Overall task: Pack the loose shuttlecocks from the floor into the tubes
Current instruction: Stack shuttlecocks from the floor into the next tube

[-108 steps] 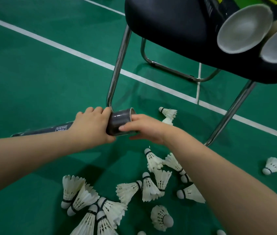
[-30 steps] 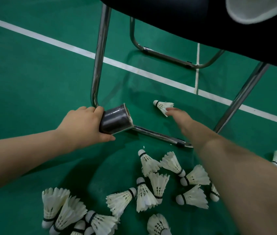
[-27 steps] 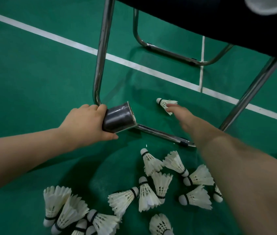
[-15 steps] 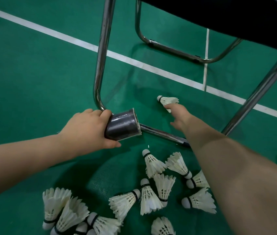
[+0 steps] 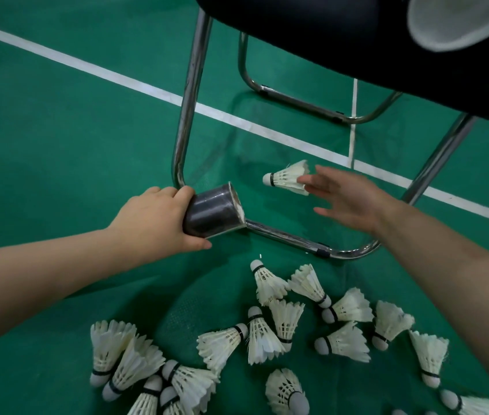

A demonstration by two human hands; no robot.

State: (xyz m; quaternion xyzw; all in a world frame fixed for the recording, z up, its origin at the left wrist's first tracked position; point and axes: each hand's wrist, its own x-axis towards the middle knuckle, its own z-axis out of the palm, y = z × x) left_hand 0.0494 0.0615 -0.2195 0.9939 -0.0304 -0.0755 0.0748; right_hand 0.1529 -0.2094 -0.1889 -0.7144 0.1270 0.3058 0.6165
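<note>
My left hand (image 5: 150, 223) grips a dark shuttlecock tube (image 5: 211, 212) near its open mouth, which points right. The rest of the tube is hidden behind my hand and forearm. To the right, my right hand (image 5: 345, 199) pinches one white shuttlecock (image 5: 286, 178) by the edge of its feather skirt, cork pointing left toward the tube mouth, a short gap away. Several loose shuttlecocks (image 5: 270, 330) lie scattered on the green floor (image 5: 57, 130) below both hands.
A chair with a black seat (image 5: 312, 34) stands over the spot; its chrome leg (image 5: 189, 100) and floor bar (image 5: 291, 238) run just behind the tube. A white tube end (image 5: 453, 22) shows on the seat at top right. White court lines (image 5: 117, 79) cross the floor.
My right hand left the tube mouth, reached under the chair to the lone shuttlecock and has taken hold of it, turning its cork toward the tube. My left hand kept its grip.
</note>
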